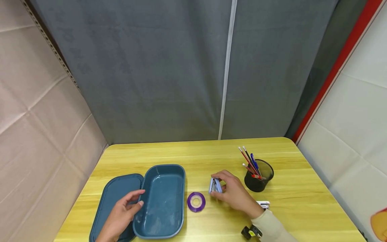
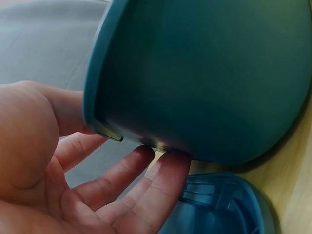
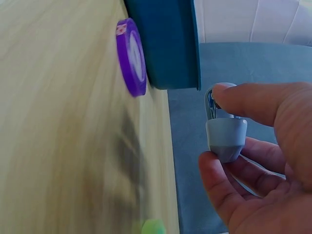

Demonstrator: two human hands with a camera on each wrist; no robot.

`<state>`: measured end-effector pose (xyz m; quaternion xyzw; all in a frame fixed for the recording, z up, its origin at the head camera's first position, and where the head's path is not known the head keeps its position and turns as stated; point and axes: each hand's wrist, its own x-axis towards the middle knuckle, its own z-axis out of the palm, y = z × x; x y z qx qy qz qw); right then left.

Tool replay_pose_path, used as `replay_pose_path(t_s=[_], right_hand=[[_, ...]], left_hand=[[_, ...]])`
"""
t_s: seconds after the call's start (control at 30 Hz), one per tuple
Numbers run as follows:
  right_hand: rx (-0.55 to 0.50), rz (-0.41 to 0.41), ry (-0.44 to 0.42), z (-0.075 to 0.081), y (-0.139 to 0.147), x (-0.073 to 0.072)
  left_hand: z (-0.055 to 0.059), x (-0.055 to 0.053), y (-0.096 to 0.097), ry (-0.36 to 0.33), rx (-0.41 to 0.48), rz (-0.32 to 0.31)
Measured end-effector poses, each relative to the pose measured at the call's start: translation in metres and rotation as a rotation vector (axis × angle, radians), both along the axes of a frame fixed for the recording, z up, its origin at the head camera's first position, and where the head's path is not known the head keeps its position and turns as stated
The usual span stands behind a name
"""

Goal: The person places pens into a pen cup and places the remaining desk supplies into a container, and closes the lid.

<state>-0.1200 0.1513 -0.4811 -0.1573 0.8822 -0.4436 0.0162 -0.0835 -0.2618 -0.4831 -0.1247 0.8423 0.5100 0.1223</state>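
Observation:
My left hand [image 1: 123,211] grips the left wall of a blue rectangular box [image 1: 160,205], thumb over the rim and fingertips against the outside. In the left wrist view the box wall [image 2: 204,83] fills much of the picture. My right hand [image 1: 234,191] holds a small light-blue stapler [image 1: 215,185] between thumb and fingers, right of the box. Its metal inner part shows in the right wrist view, where the stapler [image 3: 226,134] appears raised off the table. Between box and right hand lies a purple roll of tape [image 1: 196,202].
A blue lid [image 1: 113,195] lies left of the box, partly under its edge. At the right stands a black mesh pen cup [image 1: 255,183] with pencils and a blue pen [image 1: 254,162]. A white object [image 1: 264,203] lies partly hidden behind the right wrist. Grey curtain [image 1: 166,84] hangs behind the table.

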Motion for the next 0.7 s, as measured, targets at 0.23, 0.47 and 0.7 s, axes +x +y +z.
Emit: replay_pose_path(t_s=[0.23,0.47,0.7], right_hand=[[-0.01,0.038,0.018,0.008,-0.01,-0.001],[-0.035,0.066,0.036,0.014,-0.023,-0.002],[-0.06,0.096,0.048,0.02,-0.036,-0.002]], left_hand=[[0.0,0.0,-0.001,-0.012,0.023,-0.003],[0.0,0.0,-0.001,-0.005,0.035,-0.011],[-0.002,0.001,-0.002,0.005,0.052,-0.015]])
